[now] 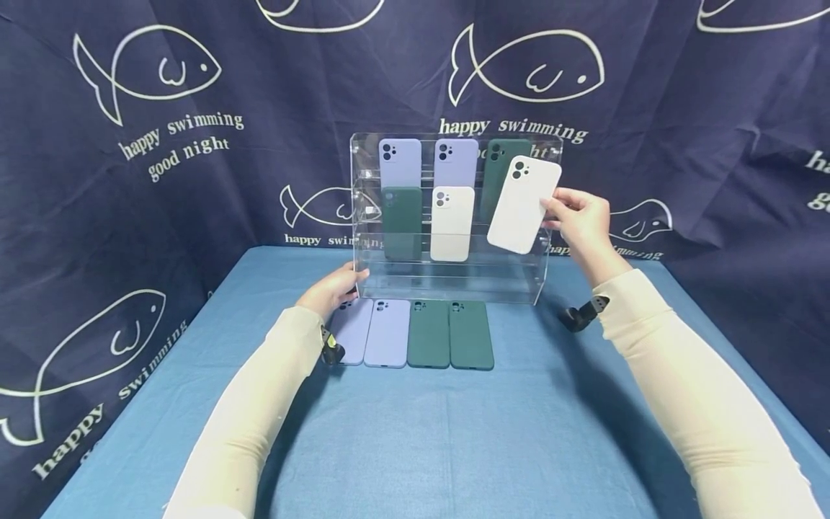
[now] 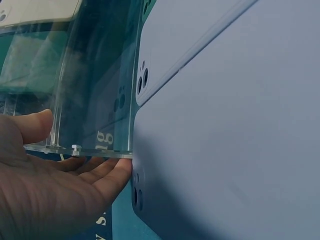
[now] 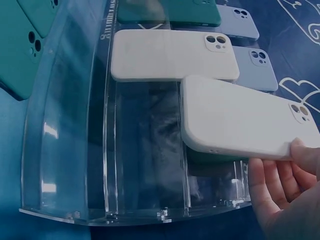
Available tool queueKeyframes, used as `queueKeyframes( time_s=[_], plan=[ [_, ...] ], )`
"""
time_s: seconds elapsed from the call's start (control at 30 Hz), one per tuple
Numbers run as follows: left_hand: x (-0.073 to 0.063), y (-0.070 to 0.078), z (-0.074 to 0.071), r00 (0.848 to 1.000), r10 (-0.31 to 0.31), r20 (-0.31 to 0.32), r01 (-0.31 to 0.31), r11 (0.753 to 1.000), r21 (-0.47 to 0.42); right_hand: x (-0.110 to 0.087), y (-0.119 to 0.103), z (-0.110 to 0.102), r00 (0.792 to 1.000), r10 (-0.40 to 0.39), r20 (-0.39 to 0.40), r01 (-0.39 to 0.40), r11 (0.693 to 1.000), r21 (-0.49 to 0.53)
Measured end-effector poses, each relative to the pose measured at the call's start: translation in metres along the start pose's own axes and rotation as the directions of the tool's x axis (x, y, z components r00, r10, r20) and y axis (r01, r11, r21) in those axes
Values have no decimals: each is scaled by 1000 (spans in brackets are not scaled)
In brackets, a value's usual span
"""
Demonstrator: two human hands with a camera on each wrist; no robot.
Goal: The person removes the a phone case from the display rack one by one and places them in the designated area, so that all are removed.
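Note:
My right hand [image 1: 581, 216] pinches a white phone case [image 1: 524, 205] by its right edge, tilted, in front of the upper right of a clear acrylic display stand [image 1: 447, 288]. In the right wrist view that white case [image 3: 245, 117] overlaps a second white case [image 3: 165, 55] standing in a lower tier. Behind the held case a dark green case [image 1: 496, 173] stands partly hidden. My left hand [image 1: 331, 288] holds the stand's lower left side; in the left wrist view its thumb [image 2: 35, 126] and fingers [image 2: 107, 177] lie either side of the clear panel.
Two lavender cases [image 1: 400, 162] stand in the upper tier; a green case [image 1: 402, 223] is below. Before the stand, two lavender cases [image 1: 387, 335] and two green cases [image 1: 472, 335] lie in a row on the blue cloth [image 1: 415, 432]. A fish-print curtain [image 1: 292, 86] hangs behind.

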State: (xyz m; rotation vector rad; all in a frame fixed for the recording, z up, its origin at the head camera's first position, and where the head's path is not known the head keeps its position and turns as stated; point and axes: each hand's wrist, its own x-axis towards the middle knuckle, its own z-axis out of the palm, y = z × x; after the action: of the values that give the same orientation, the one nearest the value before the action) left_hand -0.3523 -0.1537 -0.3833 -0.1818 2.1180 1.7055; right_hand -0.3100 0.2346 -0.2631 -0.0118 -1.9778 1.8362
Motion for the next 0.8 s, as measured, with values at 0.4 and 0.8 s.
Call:
queueKeyframes(
  time_s=[0.4, 0.8],
  plan=[
    [-2, 0, 1, 1000, 19, 7, -19, 1000, -3, -16, -1, -18, 977, 113, 180, -114, 993, -1],
    [-5, 1, 3, 1000, 6, -5, -6, 1000, 4, -31, 27, -33, 915, 182, 360, -192, 981, -8]
  ],
)
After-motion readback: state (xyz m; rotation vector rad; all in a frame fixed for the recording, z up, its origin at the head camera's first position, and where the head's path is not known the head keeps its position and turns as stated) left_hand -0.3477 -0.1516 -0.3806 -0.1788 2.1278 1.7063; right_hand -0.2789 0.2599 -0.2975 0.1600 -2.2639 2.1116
